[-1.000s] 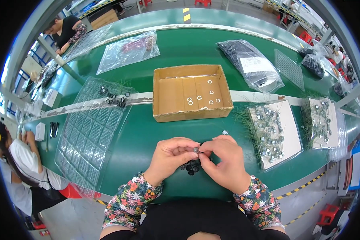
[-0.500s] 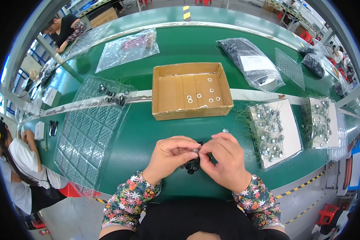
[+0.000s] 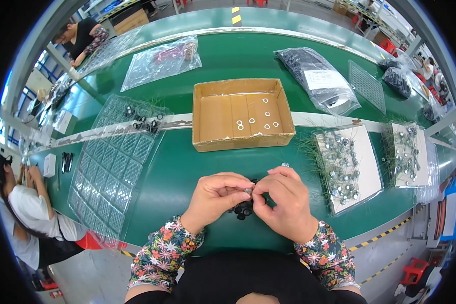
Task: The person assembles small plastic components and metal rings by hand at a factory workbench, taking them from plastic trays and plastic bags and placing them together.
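My left hand (image 3: 214, 196) and my right hand (image 3: 287, 203) meet over the near middle of the green table. Thumb and fingertips of both are closed on a small round silvery part (image 3: 248, 191); its exact kind is too small to make out. Beneath the fingertips lies a heap of small black round parts (image 3: 243, 210), partly hidden by my hands. A single small silvery part (image 3: 285, 165) rests on the table just beyond my right fingers. Farther off stands an open cardboard box (image 3: 223, 147) with several white rings (image 3: 252, 121) inside.
Clear plastic trays (image 3: 109, 167) lie at left, some black parts on their far end. At right are two pale boards (image 3: 367, 169) bearing silvery parts with thin green wires. Bagged black parts (image 3: 301, 66) and a clear bag (image 3: 147, 66) lie beyond. Co-workers sit at left.
My hands stay almost in the same place, still on the small silvery part. The co-worker at the near left has shifted their head and arms slightly.
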A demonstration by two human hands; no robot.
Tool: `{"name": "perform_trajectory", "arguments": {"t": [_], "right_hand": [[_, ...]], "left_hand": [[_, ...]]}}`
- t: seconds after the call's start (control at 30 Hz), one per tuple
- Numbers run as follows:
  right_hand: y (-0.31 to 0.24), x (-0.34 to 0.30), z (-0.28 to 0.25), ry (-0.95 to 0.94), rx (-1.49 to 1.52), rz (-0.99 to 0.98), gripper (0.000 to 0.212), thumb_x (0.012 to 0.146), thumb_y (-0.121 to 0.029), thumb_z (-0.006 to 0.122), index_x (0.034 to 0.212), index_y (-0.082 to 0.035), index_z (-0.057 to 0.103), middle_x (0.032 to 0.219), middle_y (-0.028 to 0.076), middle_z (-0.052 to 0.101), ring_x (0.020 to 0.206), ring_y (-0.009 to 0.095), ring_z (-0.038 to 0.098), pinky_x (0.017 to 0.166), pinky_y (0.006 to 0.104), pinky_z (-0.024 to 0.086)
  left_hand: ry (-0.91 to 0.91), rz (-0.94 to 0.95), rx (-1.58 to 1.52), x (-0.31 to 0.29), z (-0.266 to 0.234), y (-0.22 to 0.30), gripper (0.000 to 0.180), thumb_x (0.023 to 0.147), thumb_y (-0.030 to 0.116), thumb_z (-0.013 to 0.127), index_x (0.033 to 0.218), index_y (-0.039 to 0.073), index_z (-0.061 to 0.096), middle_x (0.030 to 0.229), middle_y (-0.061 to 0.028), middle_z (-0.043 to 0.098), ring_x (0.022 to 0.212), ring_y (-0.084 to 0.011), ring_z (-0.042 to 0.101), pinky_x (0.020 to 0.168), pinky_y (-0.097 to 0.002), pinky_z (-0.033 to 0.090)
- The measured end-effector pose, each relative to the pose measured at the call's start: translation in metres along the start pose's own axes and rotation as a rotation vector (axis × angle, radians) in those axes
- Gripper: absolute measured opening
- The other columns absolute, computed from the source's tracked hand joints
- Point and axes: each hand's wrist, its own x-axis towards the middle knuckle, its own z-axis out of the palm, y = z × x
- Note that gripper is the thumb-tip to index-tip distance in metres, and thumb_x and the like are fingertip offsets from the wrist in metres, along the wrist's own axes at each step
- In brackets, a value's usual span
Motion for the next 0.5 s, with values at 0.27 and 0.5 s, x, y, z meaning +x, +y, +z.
{"name": "perform_trajectory", "arguments": {"t": [0.27, 0.5], "right_hand": [[-0.0021, -0.0010, -0.0016, -0.006, -0.018, -0.003, 0.014, 0.069, 0.000, 0.068, 0.078, -0.006, 0.059, 0.073, 0.004, 0.062, 0.065, 0.020, 0.059, 0.072, 0.0354, 0.048], [-0.0050, -0.0028, -0.0010, -0.007, 0.012, -0.018, 0.015, 0.068, 0.000, 0.070, 0.077, -0.006, 0.060, 0.073, 0.004, 0.063, 0.065, 0.020, 0.060, 0.072, 0.0355, 0.049]], "left_hand": [[-0.001, -0.001, -0.121, 0.0010, -0.0035, -0.0014, 0.021, 0.081, -0.011, 0.057, 0.099, -0.002, 0.063, 0.102, -0.0122, 0.062, 0.094, -0.0153, 0.060, 0.083, -0.0270, 0.050], [0.019, -0.029, -0.386, 0.0001, -0.0026, 0.0007, 0.021, 0.082, -0.009, 0.058, 0.100, 0.001, 0.061, 0.102, -0.0110, 0.061, 0.089, -0.0140, 0.058, 0.081, -0.0264, 0.049]]}}
